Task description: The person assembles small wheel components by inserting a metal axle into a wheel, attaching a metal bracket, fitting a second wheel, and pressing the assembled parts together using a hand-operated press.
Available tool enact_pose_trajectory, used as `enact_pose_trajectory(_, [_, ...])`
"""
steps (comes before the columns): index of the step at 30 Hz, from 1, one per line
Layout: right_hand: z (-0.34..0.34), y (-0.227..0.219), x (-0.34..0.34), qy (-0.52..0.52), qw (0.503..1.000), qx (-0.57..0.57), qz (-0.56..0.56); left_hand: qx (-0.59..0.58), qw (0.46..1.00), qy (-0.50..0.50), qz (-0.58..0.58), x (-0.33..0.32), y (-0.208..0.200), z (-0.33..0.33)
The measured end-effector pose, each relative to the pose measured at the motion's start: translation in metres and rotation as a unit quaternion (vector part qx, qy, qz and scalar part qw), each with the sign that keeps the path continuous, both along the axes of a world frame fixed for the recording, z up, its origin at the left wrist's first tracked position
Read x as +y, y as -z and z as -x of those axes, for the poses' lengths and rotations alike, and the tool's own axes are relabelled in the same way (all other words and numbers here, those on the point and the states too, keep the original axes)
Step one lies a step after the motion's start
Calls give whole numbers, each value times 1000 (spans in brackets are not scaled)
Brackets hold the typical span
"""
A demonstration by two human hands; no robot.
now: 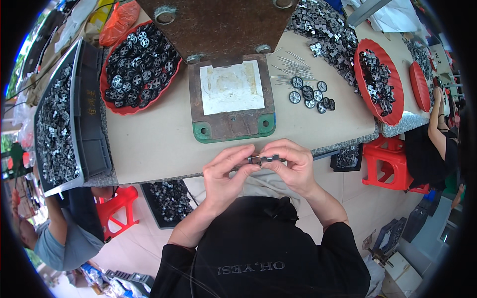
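Observation:
Just beyond the table's near edge, my two hands meet over a small part. My right hand (294,165) is closed, thumb and fingers pinching a small grey notched block (270,159). From the left, my left hand (224,168) pinches a small dark wheel (251,160), seen edge-on against the block's end. Fingertips hide much of both pieces. Ahead of my hands stands a press-like metal base (233,126) with a green front edge and a worn white pad (232,88). Several loose toy wheels (309,94) and thin metal pins (295,67) lie right of it.
A red dish of black wheels (139,69) stands left, beside a grey bin of small parts (57,129). Grey blocks (323,37) are heaped back right near another red dish (380,82). A rusty plate (223,30) overhangs the base. Other people sit on both sides.

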State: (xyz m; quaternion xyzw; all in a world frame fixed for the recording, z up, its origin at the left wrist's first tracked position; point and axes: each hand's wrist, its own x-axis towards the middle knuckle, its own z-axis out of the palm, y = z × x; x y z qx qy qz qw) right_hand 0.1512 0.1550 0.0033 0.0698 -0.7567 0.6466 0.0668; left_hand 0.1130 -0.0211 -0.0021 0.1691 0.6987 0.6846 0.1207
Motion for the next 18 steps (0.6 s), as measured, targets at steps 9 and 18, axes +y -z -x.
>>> enact_pose_trajectory(9, [-4, -19, -14, 80, 980, -125, 131, -250, 942, 40, -221, -3, 13, 6])
enact_pose_trajectory(18, [0, -4, -1, 52, 998, -22, -34, -204, 962, 46, -174, -3, 14, 5])
